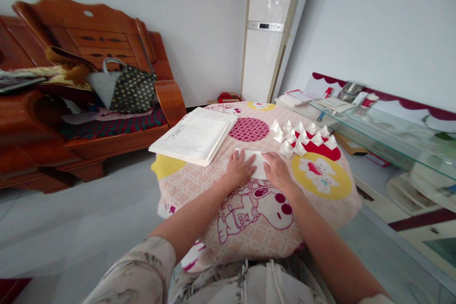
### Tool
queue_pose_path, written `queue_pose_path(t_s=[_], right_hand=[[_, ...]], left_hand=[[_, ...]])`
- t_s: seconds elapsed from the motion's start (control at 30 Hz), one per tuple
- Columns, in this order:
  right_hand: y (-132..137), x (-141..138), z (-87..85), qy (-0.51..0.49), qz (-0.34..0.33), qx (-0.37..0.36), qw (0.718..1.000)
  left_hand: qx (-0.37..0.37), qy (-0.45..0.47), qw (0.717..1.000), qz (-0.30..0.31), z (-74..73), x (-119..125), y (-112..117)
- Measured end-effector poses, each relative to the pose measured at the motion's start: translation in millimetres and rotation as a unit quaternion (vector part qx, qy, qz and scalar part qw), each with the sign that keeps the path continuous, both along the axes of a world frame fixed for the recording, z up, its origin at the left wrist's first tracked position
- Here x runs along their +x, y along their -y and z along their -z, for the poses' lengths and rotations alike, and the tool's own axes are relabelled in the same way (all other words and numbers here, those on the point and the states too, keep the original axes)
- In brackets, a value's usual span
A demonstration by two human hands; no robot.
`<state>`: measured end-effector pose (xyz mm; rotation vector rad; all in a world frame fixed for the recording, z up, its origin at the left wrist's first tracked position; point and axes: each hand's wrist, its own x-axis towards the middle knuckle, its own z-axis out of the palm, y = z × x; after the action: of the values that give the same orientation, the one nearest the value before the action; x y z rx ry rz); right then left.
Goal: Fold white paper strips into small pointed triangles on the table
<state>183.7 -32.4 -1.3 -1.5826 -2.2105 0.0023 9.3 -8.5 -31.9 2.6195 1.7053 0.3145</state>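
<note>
A small folded piece of white paper (pixel 257 165) lies on the cloth-covered table (pixel 210 190) in front of me. My left hand (pixel 239 170) rests on its left part, fingers spread and pressing it down. At the right edge, my right hand (pixel 278 170) has its fingers bent together on the paper, with thumb and fingertips closed at the rim. Beyond my right hand stand several small pointed folded-paper shapes (pixel 302 137) in rows. To the left is a thick stack of printed sheets (pixel 192 135).
A glass-topped cabinet (pixel 384 128) with cups and papers borders the table on the right. At the left stands a carved wooden sofa (pixel 107 33) holding a dark patterned bag (pixel 133 89). A tall white air conditioner (pixel 263 57) is in the far corner.
</note>
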Motion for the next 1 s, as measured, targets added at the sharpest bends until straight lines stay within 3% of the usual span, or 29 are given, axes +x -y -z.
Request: queue_pose_path(t_s=[0.13, 0.27, 0.67, 1.0], right_hand=[[-5.0, 4.7, 34.0, 0.043, -0.053, -0.027, 0.997], [-6.3, 7.0, 47.9, 0.059, -0.051, -0.032, 0.996], [-9.0, 7.8, 55.3, 0.062, -0.052, -0.004, 0.997], [-6.6, 6.8, 50.0, 0.063, -0.047, -0.023, 0.997]], left_hand=[[-0.043, 0.009, 0.999, 0.011, -7.4, -4.9, -2.1], [-0.135, 0.012, 0.99, 0.051, -15.8, -16.4, -10.1], [-0.186, 0.018, 0.98, 0.07, -23.1, -25.7, -18.2], [-0.209, 0.02, 0.97, 0.12, -35.6, -62.5, -20.9]])
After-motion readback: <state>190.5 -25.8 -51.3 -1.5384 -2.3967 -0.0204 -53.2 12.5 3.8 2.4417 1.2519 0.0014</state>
